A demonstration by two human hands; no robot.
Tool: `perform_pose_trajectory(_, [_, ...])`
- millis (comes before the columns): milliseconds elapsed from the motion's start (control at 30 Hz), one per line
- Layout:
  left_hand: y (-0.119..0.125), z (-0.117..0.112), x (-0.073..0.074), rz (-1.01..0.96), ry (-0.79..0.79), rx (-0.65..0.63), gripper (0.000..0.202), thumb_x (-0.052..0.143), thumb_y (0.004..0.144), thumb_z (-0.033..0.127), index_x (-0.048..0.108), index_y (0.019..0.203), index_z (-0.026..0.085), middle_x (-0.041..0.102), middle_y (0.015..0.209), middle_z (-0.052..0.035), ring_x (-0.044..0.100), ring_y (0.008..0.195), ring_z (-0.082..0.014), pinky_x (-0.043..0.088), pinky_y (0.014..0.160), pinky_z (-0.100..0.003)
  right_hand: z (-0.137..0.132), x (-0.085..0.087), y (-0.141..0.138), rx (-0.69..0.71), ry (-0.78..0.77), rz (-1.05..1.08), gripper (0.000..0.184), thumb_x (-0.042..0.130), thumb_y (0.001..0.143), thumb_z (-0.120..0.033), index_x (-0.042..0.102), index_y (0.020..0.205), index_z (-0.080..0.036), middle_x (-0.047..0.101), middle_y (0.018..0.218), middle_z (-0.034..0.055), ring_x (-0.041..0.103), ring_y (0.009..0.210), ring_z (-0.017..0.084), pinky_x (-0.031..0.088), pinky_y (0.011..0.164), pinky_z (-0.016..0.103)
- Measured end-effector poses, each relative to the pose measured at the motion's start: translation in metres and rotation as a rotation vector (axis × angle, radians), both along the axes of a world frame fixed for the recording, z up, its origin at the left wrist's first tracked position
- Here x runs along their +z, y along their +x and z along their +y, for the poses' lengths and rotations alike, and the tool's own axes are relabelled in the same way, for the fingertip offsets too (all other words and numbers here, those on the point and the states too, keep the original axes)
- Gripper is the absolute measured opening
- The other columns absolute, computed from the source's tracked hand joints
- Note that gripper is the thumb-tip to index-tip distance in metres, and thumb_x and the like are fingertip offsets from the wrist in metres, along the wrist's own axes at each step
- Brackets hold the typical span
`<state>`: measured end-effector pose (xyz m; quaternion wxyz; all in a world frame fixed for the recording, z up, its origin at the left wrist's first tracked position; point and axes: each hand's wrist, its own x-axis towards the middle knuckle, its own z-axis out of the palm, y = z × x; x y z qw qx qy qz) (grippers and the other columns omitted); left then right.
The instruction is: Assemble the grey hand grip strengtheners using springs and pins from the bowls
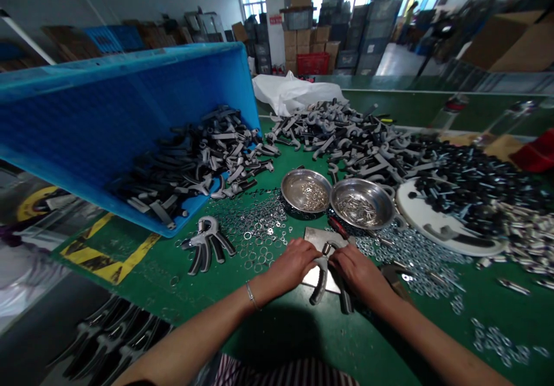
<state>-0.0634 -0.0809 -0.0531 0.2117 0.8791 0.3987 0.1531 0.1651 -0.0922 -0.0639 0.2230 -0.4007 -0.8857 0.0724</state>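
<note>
Both hands close around a grey-and-black hand grip strengthener point(319, 285), its two handles pointing towards me and a spring at its top. My left hand point(298, 259) pinches its left side. My right hand point(350, 265) has its fingers wrapped at the upper right side; the exact contact points are partly hidden. Beneath it lies a square metal plate point(315, 237). Just beyond the plate rests a red-handled tool point(338, 227), its kind unclear. Left of my left hand, assembled grip strengtheners point(206, 244) lie together on the green table point(277, 331).
A tipped blue crate point(182, 86) spills grey-and-black handles at the left. Two steel bowls hold small rings point(312, 194) and metal pins point(357, 210). Loose washers point(259, 224) and nuts point(415, 253) are scattered around. A white lid point(433, 230) bears black-headed bolts point(471, 184) at the right.
</note>
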Motion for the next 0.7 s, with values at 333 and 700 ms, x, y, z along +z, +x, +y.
perform_pose_trajectory(333, [-0.002,0.004,0.003,0.026,0.027,-0.031,0.027,0.049,0.100,0.033,0.062,0.121,0.021,0.063,0.108,-0.0074,0.052,0.107,-0.0232,0.039,0.099,-0.039,-0.002,-0.001,0.002,0.022,0.110,-0.091,0.020,0.046,0.099,-0.014,0.065,0.099,-0.010,0.067,0.093,0.0140,0.058,0.088,0.026,0.056,0.076,0.039])
perform_pose_trajectory(700, [0.001,0.124,0.054,0.247,0.023,0.216,0.028,0.046,0.099,0.028,0.069,0.112,0.022,0.065,0.124,-0.0093,0.054,0.122,-0.0241,0.034,0.109,-0.039,-0.038,0.017,0.012,0.041,0.066,-0.379,0.058,0.046,0.086,0.004,0.047,0.142,-0.008,0.059,0.137,0.0192,0.059,0.108,0.029,0.055,0.092,0.044])
